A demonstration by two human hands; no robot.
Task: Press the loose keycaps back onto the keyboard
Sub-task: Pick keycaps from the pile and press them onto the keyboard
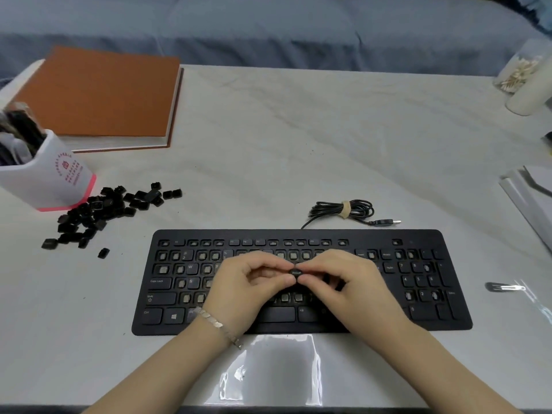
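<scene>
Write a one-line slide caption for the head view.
The left hand and right hand pinch one keycap over a keyboard with many bare switches; loose keycaps lie piled to its left.

Both forearms came in over the near edge of the keyboard (373,243). L hand (251,285) & R hand (343,282) met above its middle, thumb + index tips of each pinching one keycap (296,272); other fingers curled loosely. Bracelet (221,325) on L wrist.

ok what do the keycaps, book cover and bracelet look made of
Keycaps: matte black plastic by the look, moulded shapes. Book cover: flat orange-brown, no shine, probably card or cloth. Bracelet: pale glinting links, maybe metal or shell.
</scene>
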